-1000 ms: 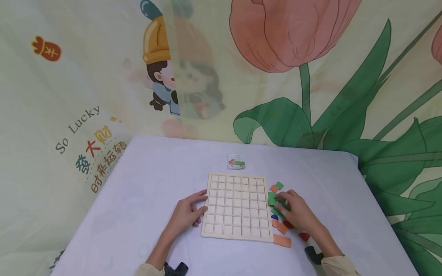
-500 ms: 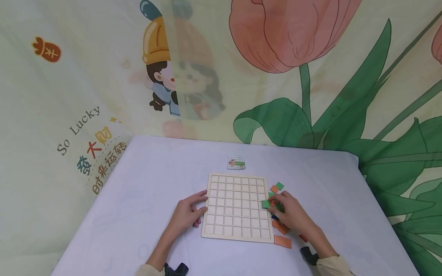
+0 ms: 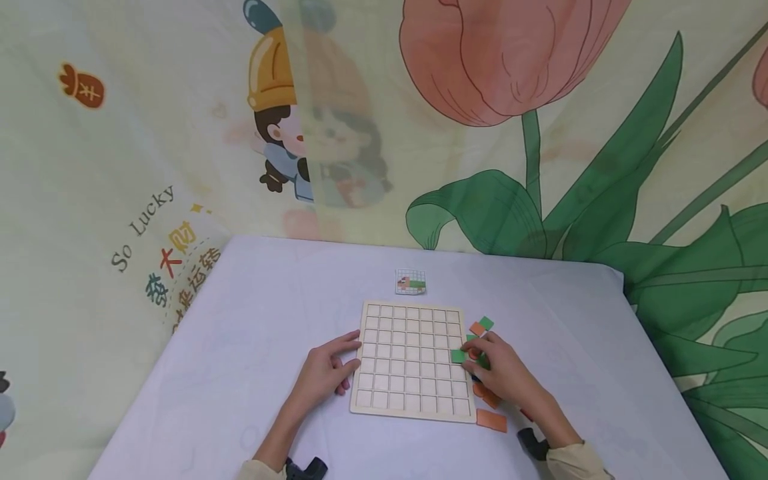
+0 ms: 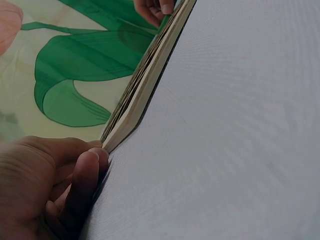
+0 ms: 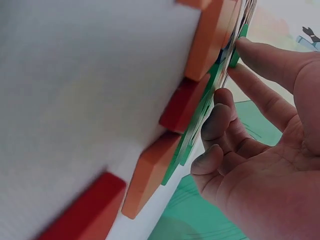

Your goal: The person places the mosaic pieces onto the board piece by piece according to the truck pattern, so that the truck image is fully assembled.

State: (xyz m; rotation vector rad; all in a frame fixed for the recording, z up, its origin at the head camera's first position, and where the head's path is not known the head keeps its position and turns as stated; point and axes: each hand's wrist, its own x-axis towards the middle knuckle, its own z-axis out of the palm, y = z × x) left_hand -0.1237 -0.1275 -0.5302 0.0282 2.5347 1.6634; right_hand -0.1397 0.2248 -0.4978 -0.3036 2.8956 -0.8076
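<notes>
A pale wooden board [image 3: 414, 417] marked with a square grid lies flat on the white table. At its left edge my left hand [image 3: 318, 373] rests with thumb and fingertips touching the rim, as the left wrist view also shows. My right hand [image 3: 504, 367] pinches a green tile [image 3: 459, 357] between thumb and fingers over the board's right edge. In the right wrist view the green tile [image 5: 239, 50] shows by the fingertips, while the other fingers curl loosely. Loose green, orange, red and blue pieces lie beside the board, partly hidden under that hand.
Beyond the board lies a small picture card [image 3: 411, 282] with a coloured grid pattern. An orange rectangular piece [image 3: 492, 421] sits at the near right corner; an orange square [image 3: 477, 329] and a green square [image 3: 487, 323] lie farther back. A printed cloth hangs behind the table.
My right hand has taken a green tile from the loose pieces and moved it left onto the board's right edge. My left hand has stayed in place.
</notes>
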